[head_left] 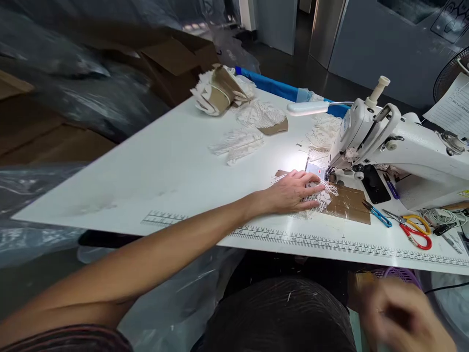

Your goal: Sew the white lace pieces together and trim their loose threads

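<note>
White lace piece [323, 199] sits right of frame center, partly under the left hand [297, 192], just beside the needle end of the sewing machine [406, 134]. Left hand is palm-down, fingers extended and slightly spread, resting on the lace, not wrapped around it. Brown card [350, 203] lies under the lace, sticking out to the right.

Right hand [405, 313] is lower right, below the table edge, motion-blurred. Fingers look curled; can't tell how far closed or whether it holds anything.

Right of the card: blue-handled thread snips [381, 215], tips at the card's edge, then scissors [417, 237] with red and yellow handles. Dark phone [376, 184] lies near the machine base. Ruler strip [311, 240] runs along the white table's [146, 171] front edge.

Upper center: loose lace [258, 113] and a tied bundle [220, 94] with brown card. Lit lamp [308, 108] above the needle area. Cardboard boxes [176, 56] upper left.
</note>
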`<state>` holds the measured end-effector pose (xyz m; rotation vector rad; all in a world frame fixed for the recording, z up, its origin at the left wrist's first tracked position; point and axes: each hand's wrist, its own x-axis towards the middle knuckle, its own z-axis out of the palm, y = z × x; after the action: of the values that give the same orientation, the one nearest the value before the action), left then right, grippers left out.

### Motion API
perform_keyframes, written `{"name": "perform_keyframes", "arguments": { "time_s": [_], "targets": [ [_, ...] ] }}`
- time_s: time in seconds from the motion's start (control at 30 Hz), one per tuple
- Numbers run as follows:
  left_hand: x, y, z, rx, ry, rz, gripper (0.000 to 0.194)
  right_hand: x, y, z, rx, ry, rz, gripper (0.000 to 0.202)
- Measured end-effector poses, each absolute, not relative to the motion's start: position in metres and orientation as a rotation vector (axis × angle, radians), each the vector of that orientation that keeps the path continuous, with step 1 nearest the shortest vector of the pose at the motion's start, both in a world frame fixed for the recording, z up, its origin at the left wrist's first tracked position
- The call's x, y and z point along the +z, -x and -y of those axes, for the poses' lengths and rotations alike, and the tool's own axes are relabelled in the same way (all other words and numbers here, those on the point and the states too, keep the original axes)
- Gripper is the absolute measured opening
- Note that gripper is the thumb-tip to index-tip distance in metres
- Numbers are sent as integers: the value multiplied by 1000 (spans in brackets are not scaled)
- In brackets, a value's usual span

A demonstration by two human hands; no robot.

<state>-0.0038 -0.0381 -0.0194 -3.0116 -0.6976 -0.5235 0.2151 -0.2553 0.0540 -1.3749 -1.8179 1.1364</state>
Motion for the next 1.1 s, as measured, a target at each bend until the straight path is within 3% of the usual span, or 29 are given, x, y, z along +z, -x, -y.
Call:
{"name": "perform_keyframes", "arguments": {
  "time_s": [0.1, 0.27, 0.37, 0.47, 0.6, 0.7, 0.87, 1.03, 1.1],
  "targets": [
    [-19, 4, 39, -531, 3013, 700, 44, 39, -195, 215, 896, 1372, 1953, 16],
    [-21, 5, 38, -549, 3020, 695, 41, 0, -161, 154, 248, 1266, 2291, 24],
    [-22, 5, 38, -553, 3024, 704, 37, -13, -155, 137, 77, 1283, 2317, 23],
    [-22, 5, 39, -559, 3035, 742, 37, -6, -155, 142, 270, 1208, 2360, 20],
    [-21, 6, 39, -580, 3058, 771, 37, 26, -157, 177, 952, 1034, 2270, 14],
    [-20, 6, 39, -586, 3064, 768, 37, 41, -157, 206, 1224, 952, 2239, 12],
    [-18, 5, 41, -543, 3064, 761, 38, 23, -160, 234, 1215, 1154, 2333, 18],
    [-16, 4, 43, -536, 3076, 769, 38, 12, -174, 239, 1094, 1424, 2412, 43],
    [-16, 4, 43, -537, 3068, 764, 38, 21, -181, 235, 1166, 1420, 2350, 39]
  ]
}}
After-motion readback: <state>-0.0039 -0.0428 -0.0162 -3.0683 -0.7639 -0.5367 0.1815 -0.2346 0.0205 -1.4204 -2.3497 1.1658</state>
